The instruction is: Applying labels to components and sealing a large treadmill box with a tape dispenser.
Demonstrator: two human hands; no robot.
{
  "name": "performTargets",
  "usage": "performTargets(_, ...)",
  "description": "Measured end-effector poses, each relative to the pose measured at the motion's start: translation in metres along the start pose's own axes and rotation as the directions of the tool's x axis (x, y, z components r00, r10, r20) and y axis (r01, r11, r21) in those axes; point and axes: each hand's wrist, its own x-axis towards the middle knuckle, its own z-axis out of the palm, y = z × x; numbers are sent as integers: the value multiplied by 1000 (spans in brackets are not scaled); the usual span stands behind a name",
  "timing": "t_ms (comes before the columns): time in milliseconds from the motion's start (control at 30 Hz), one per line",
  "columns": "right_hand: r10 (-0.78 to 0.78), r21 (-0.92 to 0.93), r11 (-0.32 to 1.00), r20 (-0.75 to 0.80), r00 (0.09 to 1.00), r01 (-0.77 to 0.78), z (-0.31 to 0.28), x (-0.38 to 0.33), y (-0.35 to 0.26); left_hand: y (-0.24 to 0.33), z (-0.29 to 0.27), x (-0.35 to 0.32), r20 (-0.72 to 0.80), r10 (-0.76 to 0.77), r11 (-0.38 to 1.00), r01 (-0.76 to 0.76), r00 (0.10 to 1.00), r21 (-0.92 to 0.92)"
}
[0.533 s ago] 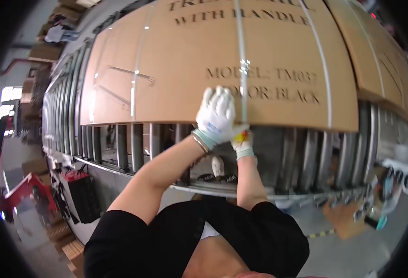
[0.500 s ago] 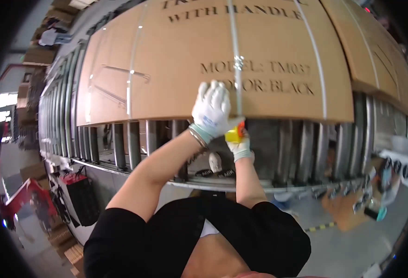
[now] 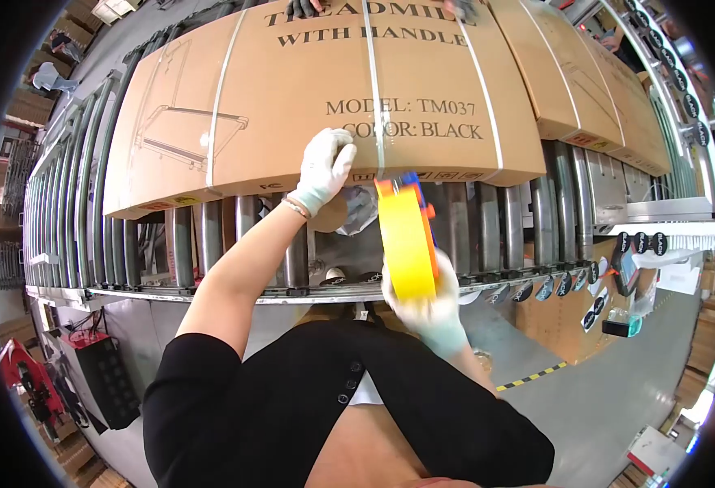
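A large brown cardboard carton [image 3: 284,81] with dark print and white straps lies across the rollers in front of me. My left hand [image 3: 325,169], in a white glove, rests at the carton's near edge with its fingers slightly bent and holds nothing. My gloved right hand [image 3: 424,305] is closed round a tape dispenser [image 3: 406,240] loaded with a wide yellow roll. The dispenser's orange and blue head points at the carton's near side, close to the middle strap; whether it touches the carton I cannot tell.
Metal conveyor rollers [image 3: 296,252] run under the carton, with a rail along my side. Another carton [image 3: 569,73] lies to the right. At the far edge is a co-worker's dark-gloved hand [image 3: 302,8]. Round black labels [image 3: 642,242] hang at right; a black case [image 3: 101,370] stands lower left.
My right hand has brought the tape dispenser out from low beside the carton, nearer to me and into full view. My left hand stays at the carton's edge, its fingers more bent. The view has shifted.
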Motion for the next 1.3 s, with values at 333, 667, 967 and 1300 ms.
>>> performTargets(333, -123, -391, 877, 378, 918, 279, 19, 175, -38, -30, -66, 40, 128, -794, 288, 553, 594, -782)
performTargets(667, -27, -225, -767, 947, 320, 601, 85, 141, -41, 42, -96, 147, 570, -621, 10, 733, 537, -680)
performTargets(967, 102, -873, -10, 485, 869, 488, 125, 165, -93, -28, -57, 234, 744, -389, 537, 790, 543, -295)
performTargets(1300, -270, -854, 101, 471, 840, 511, 168, 314, -104, -304, 64, 392, 263, -516, 748, 279, 815, 601)
